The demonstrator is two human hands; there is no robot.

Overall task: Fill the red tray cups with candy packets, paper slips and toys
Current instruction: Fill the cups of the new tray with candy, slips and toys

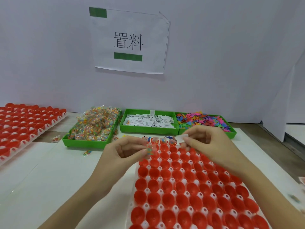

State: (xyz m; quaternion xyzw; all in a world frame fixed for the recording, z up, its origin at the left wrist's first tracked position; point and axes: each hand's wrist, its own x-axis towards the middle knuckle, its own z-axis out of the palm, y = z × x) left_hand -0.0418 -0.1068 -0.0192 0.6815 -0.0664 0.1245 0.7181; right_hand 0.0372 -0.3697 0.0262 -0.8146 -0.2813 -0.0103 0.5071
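Over the far row of the red tray (pixel 189 187), the left hand (pixel 125 151) pinches a candy packet (pixel 151 148) and the right hand (pixel 208 141) pinches a paper slip (pixel 182 137), so filling has barely begun, and next each likely needs dropping into an empty cup

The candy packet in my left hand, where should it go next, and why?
Probably drop the candy packet into the nearest bare cup in the second row. The left hand pinches it right over the red tray's far end, where only the back row looks filled. The right hand holds a paper slip.
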